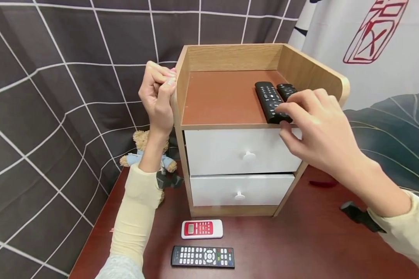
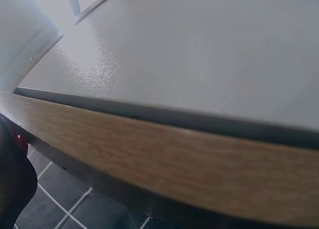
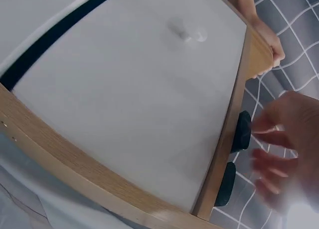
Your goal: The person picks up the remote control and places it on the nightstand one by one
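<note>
A small wooden cabinet (image 1: 241, 209) with two white drawers stands on the table. My left hand (image 1: 158, 97) grips the top edge of its left side panel (image 1: 182, 77), fingers curled at the wood. On the brown top lie a long black remote control (image 1: 266, 97) and a shorter black remote control (image 1: 285, 90), side by side at the right. My right hand (image 1: 321, 131) is over their near ends, thumb and forefinger spread apart around the front of the long remote. The right wrist view shows the fingers (image 3: 266, 114) close beside a remote's end (image 3: 242, 131); contact is unclear.
In front of the cabinet lie a white-and-red remote (image 1: 209, 228) and a black remote with white buttons (image 1: 202, 256). A teddy bear (image 1: 139, 139) sits behind my left forearm. White knobs (image 1: 249, 155) stick out from the drawers. A gridded dark curtain (image 1: 73, 77) hangs behind.
</note>
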A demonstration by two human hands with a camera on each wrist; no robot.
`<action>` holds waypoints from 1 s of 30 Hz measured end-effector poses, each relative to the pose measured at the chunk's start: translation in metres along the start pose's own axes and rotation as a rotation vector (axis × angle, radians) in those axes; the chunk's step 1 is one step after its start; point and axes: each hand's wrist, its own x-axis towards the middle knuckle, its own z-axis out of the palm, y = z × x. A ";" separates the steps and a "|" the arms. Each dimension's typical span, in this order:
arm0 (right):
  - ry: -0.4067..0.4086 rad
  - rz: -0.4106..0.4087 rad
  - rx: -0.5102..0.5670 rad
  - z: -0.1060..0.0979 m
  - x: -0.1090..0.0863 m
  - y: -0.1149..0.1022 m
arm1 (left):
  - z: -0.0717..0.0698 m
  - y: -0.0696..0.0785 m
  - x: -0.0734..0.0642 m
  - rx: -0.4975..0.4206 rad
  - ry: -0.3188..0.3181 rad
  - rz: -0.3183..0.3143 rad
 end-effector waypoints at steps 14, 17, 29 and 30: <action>0.144 -0.376 0.302 0.044 -0.058 -0.048 | -0.002 -0.001 0.001 0.024 -0.017 0.002; 0.075 -0.395 0.324 0.058 -0.081 -0.051 | -0.002 -0.001 0.001 0.025 -0.017 0.007; -0.265 -0.375 0.332 0.120 -0.169 -0.069 | -0.002 -0.001 0.003 0.009 -0.001 -0.004; -0.296 -0.360 0.332 0.124 -0.175 -0.070 | -0.002 -0.002 0.002 0.010 -0.003 -0.004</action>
